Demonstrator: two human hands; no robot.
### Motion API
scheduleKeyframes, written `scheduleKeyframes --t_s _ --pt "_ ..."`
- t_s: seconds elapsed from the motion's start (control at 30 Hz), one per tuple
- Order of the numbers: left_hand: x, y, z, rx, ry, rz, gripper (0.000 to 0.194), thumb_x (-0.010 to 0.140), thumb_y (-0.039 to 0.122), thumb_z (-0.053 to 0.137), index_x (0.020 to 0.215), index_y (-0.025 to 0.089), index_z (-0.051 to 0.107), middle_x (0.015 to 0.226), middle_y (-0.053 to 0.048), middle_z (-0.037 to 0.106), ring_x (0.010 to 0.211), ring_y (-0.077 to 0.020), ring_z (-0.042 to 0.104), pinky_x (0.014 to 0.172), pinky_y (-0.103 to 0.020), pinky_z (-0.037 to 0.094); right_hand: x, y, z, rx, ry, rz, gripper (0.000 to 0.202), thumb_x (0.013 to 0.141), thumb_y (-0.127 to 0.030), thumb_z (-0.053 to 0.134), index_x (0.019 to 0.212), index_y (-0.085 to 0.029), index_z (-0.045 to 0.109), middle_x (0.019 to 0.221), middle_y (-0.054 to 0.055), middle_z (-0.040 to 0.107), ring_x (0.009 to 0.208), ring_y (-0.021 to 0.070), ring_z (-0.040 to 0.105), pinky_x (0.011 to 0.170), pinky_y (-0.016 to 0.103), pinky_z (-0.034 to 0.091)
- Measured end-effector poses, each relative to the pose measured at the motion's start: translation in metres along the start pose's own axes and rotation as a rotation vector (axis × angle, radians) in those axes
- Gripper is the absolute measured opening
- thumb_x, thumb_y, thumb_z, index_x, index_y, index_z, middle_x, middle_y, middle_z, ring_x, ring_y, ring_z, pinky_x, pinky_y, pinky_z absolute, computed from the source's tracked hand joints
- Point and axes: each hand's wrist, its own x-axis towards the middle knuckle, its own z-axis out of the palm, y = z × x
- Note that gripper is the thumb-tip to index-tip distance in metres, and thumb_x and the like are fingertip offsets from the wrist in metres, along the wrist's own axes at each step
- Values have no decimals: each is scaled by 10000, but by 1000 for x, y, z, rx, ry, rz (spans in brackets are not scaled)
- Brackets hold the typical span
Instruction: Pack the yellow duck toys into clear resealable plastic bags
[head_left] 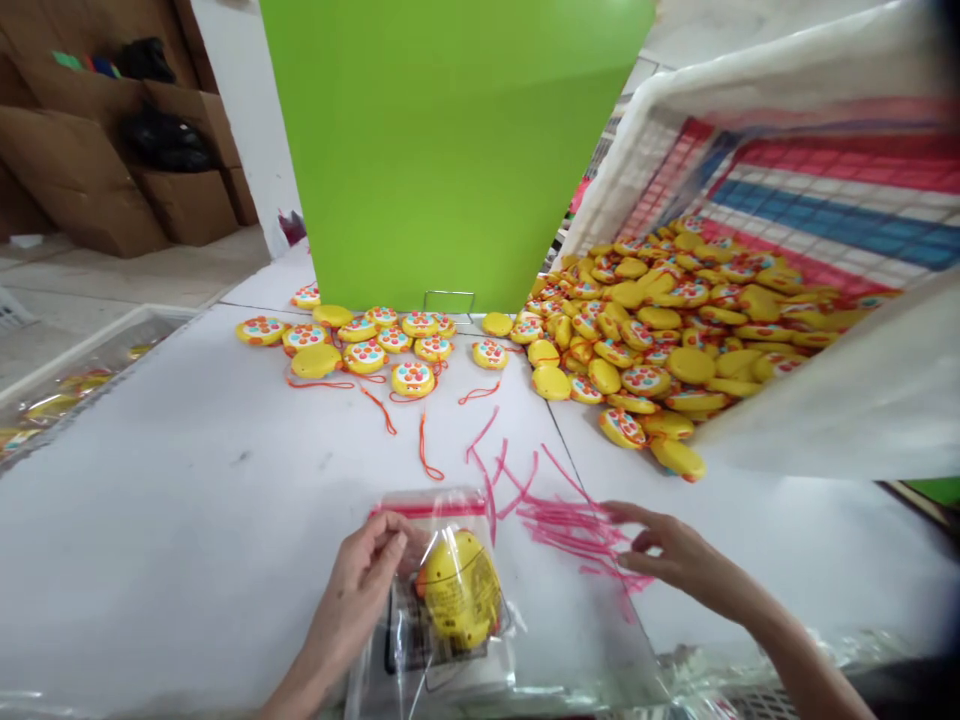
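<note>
My left hand is closed on the upper left edge of a clear plastic zip bag with a pink strip along its top. Inside the bag lies a yellow egg-shaped toy, its plain back with printed text facing up. Part of a dark printed card shows beneath the toy. At the right, my right hand hovers at the edge of a heap of thin pink strips. Its thumb and fingers are apart, and I see nothing held in them; whether the fingertips touch the strips I cannot tell.
Several yellow toys with coloured buttons and orange cord loops lie ahead. A tipped white basket spills more toys at the right. A green board stands behind. At the left is a tray of bagged toys.
</note>
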Motion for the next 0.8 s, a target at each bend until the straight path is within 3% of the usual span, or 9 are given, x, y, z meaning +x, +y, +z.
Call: scheduleKeyframes --t_s 0.07,0.1,0.13,0.27,0.4,0.53,0.63,0.73,0.8 --pt "0 1 1 -27 -32 20 232 840 404 497 800 193 583 849 -56 677 845 -220 630 804 -338 477 2 -7 2 -135 263 40 516 742 -332 543 1243 -207 546 1239 136 561 772 231 648 674 353 520" --pt "0 2 2 -33 -35 30 226 843 399 497 811 192 582 852 -57 677 858 -222 627 817 -342 468 3 -13 3 -146 312 36 514 756 -330 530 1256 -209 535 1246 138 556 763 231 650 668 352 522" --pt "0 3 2 -28 -27 39 220 842 396 502 820 192 580 848 -55 674 857 -222 623 816 -340 462 5 -19 5 -115 280 10 502 774 -334 521 1261 -214 533 1223 130 577 736 220 651 655 338 523" --pt "-3 9 4 -15 -12 37 220 832 412 520 822 198 567 848 -45 669 847 -219 617 791 -334 465 5 -50 10 88 -83 -130 433 805 -320 534 1224 -223 581 901 67 706 610 167 624 608 277 503" --pt "-8 17 5 -82 -76 7 219 842 416 516 830 204 570 909 -41 688 874 -211 633 838 -348 477 -2 -62 7 387 -348 -152 456 861 -403 483 1240 -163 566 673 43 668 459 122 541 438 220 418" --pt "-8 21 10 -123 -85 -1 207 839 409 536 825 206 571 935 -39 706 884 -205 649 839 -332 490 -5 -64 11 357 -62 -120 405 855 -438 493 1030 -121 673 467 -21 506 405 97 427 403 204 338" --pt "-7 22 14 -135 -86 1 206 834 408 550 837 203 575 952 -47 711 898 -215 655 838 -338 496 -2 -71 24 282 -14 -175 377 867 -428 467 884 -133 701 553 13 558 472 116 471 458 227 377" --pt "-8 22 15 -151 -79 0 209 823 406 566 835 198 576 952 -54 716 904 -226 659 841 -347 498 1 -76 34 185 123 -197 386 818 -362 554 1140 -159 616 858 75 662 617 150 563 602 276 461" --pt "-8 23 14 -155 -75 -12 209 814 403 578 828 195 577 940 -57 721 905 -231 661 831 -342 500 3 -75 35 259 6 -219 529 833 -358 531 1326 -185 448 969 85 665 612 142 588 604 276 484"
